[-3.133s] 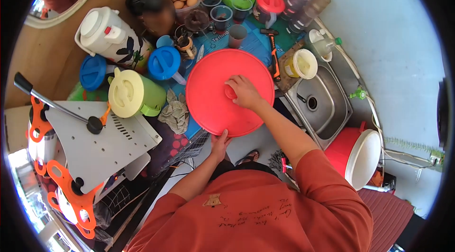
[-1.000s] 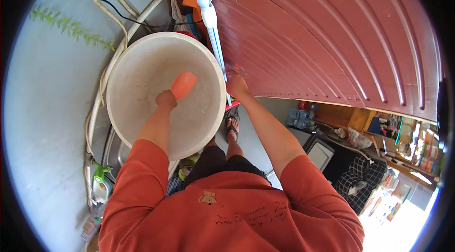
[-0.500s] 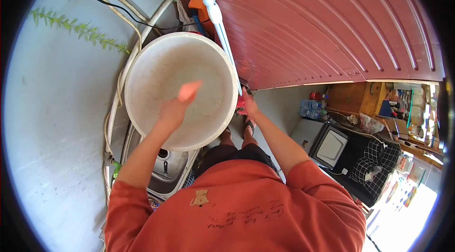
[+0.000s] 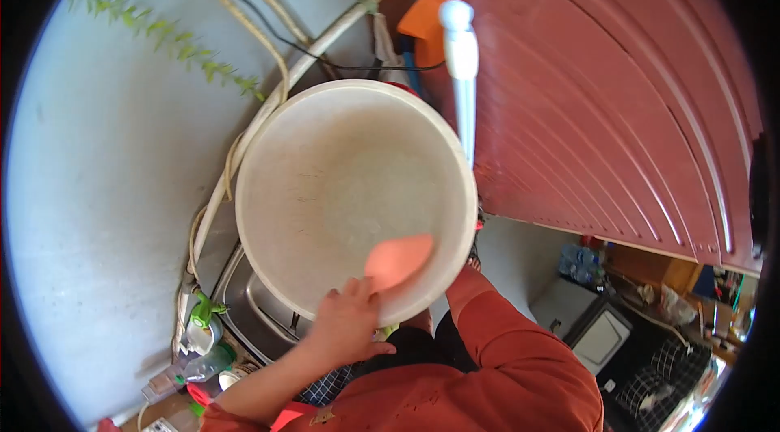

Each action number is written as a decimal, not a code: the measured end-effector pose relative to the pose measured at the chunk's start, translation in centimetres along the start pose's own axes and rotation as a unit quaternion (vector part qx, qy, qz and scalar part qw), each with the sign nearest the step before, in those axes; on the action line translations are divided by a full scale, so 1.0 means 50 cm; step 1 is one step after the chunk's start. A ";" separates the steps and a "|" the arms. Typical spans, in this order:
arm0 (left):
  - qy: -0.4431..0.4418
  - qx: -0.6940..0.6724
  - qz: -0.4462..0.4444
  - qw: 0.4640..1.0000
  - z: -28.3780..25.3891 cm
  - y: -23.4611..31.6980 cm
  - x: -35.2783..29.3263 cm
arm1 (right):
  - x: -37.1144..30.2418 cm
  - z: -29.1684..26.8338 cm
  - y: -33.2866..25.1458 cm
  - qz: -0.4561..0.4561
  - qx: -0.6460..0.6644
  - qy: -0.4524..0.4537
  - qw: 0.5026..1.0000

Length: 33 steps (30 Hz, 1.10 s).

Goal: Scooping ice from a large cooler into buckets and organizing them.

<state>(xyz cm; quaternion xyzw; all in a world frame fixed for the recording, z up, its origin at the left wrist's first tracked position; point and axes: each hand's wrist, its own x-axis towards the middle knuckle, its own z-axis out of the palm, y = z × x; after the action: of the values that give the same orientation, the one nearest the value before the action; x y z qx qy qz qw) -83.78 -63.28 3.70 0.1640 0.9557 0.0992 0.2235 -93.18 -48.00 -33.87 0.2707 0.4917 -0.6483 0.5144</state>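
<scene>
A large off-white round basin (image 4: 292,188) fills the middle of the view, its open side facing me. My left hand (image 4: 345,322) reaches over its near rim. The fingers grip the end of a salmon-orange flat, rounded piece (image 4: 398,260), blurred by motion, whose exact kind I cannot make out. It lies over the lower right inside of the basin. My right forearm (image 4: 465,292) goes down behind the basin's right edge, which hides the hand. A white pole with a knobbed top (image 4: 461,66) stands beyond the right rim.
A metal sink (image 4: 252,310) lies under the basin at the left. A green tap handle (image 4: 207,308), bottles (image 4: 207,363) and hoses (image 4: 219,213) line the wall. A ribbed red panel (image 4: 601,91) stands at right; an orange bag (image 4: 439,14) hangs behind.
My left hand and the salmon-orange piece moved from the basin's middle to its near right side. My right hand went out of sight behind the basin. The view shifted.
</scene>
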 end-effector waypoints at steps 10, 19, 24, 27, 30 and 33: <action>0.032 0.032 0.024 0.999 0.081 -0.006 0.004 | 0.000 -0.024 -0.007 -0.004 0.016 -0.064 0.998; 0.056 0.013 0.034 0.998 0.044 0.080 0.007 | -0.039 -0.114 0.060 -0.030 0.069 -0.099 0.992; 0.073 -0.020 0.014 0.997 0.020 0.139 -0.012 | -0.048 -0.159 0.055 -0.044 0.102 -0.121 0.986; 0.087 -0.014 -0.005 0.996 0.014 0.184 -0.026 | -0.077 -0.203 0.076 -0.051 0.113 -0.137 0.983; 0.108 -0.031 -0.014 0.994 -0.008 0.224 -0.043 | -0.095 -0.252 0.082 -0.054 0.116 -0.154 0.980; 0.106 -0.042 -0.031 0.993 -0.037 0.258 -0.064 | -0.093 -0.282 0.061 -0.057 0.116 -0.168 0.977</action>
<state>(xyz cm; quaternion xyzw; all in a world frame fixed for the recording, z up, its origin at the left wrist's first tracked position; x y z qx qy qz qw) -78.46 -52.66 9.99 0.1133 0.9735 0.1494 0.1308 -91.03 -33.18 -36.21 0.1877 0.3343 -0.7654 0.5169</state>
